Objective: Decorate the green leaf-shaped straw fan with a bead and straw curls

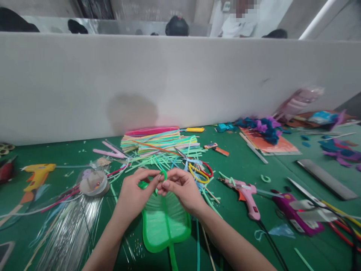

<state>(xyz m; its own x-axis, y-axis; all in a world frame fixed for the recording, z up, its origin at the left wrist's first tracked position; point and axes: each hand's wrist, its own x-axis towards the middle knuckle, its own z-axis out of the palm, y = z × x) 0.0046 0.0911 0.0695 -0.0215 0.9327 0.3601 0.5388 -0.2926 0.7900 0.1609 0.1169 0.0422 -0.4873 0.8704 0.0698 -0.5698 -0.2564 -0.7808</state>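
Observation:
Both hands meet at the middle of the view. My left hand (138,190) pinches a small curled green strip (163,174) between thumb and fingers. From the other side my right hand (183,188) pinches the same strip, its fingertips close to those of the left. Below them a green hand fan (166,222) lies on the table, its handle (173,258) toward me; the hands hide its upper part. Just beyond the hands are scissors with red and yellow handles (199,173) and a pile of pastel fuzzy strips (158,145).
A pink glue gun (245,192) lies to the right, near a purple box (296,214) and large scissors (304,192). On the left are a yellow glue gun (39,175), a white cup (94,183) and thin clear rods (73,226). A white partition (180,79) rises behind.

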